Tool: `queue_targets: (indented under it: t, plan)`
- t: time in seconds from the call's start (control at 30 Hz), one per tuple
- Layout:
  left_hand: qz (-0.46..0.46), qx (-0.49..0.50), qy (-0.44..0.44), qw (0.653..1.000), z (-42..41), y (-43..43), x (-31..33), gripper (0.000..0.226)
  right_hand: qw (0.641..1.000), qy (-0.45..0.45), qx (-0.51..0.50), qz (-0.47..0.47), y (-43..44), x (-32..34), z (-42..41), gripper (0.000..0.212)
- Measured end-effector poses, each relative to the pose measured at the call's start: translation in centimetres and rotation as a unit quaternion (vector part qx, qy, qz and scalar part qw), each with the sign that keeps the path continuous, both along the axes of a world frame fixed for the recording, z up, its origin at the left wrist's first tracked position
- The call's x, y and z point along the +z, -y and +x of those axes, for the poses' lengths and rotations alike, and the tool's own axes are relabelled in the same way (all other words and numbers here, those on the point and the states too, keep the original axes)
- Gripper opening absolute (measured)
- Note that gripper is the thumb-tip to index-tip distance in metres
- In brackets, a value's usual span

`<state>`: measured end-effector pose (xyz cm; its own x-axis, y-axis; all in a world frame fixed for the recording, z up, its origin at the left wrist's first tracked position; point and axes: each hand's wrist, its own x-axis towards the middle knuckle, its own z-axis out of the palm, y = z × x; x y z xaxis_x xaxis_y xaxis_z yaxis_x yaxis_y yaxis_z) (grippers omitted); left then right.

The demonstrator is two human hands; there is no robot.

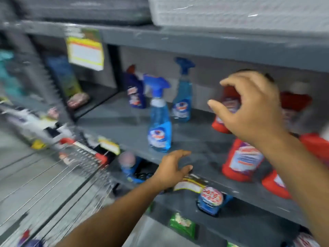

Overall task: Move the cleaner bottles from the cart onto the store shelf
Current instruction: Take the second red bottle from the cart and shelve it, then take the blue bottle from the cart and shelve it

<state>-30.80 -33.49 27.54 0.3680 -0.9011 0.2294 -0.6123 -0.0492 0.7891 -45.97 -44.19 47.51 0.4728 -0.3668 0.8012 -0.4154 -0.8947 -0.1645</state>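
The view is blurred by motion. On the grey store shelf stand two light-blue spray bottles, a near one and a far one, plus a dark blue bottle at the back. Red cleaner bottles fill the shelf's right side. My right hand hovers in front of a red bottle, fingers spread, holding nothing. My left hand is at the shelf's front edge, fingers apart and empty. The wire cart sits at lower left, with a bottle showing at its bottom corner.
A yellow price tag hangs from the upper shelf. Below the shelf edge sit blue packs and green packs. A dark divider separates a left bay holding other goods. White stock lies on the top shelf.
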Motion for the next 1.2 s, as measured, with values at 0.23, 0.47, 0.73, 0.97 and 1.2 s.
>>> queue_targets:
  t: [0.23,0.47,0.73,0.97,1.2]
  plan:
    - [-0.044,0.338,0.036,0.939,14.2,-19.5,0.8,0.024,0.936,-0.17,0.295,0.095,-9.2,-7.0,15.4,0.027]
    - [0.269,0.568,-0.099,0.771,27.3,-39.2,-6.0,0.053,0.814,-0.394,0.397,0.158,-19.8,-13.5,32.9,0.033]
    - [0.443,0.442,-0.357,0.694,29.2,-48.1,-15.5,0.029,0.616,-0.653,0.41,0.162,-33.8,-26.5,51.1,0.048]
    - [0.337,0.522,-0.595,0.51,26.1,-49.4,-25.0,0.021,0.529,-0.724,0.381,0.223,-43.0,-40.7,56.5,0.047]
    - [0.119,0.638,-0.707,0.281,24.7,-48.1,-30.7,0.013,0.457,-0.775,0.359,0.249,-47.8,-51.4,54.7,0.013]
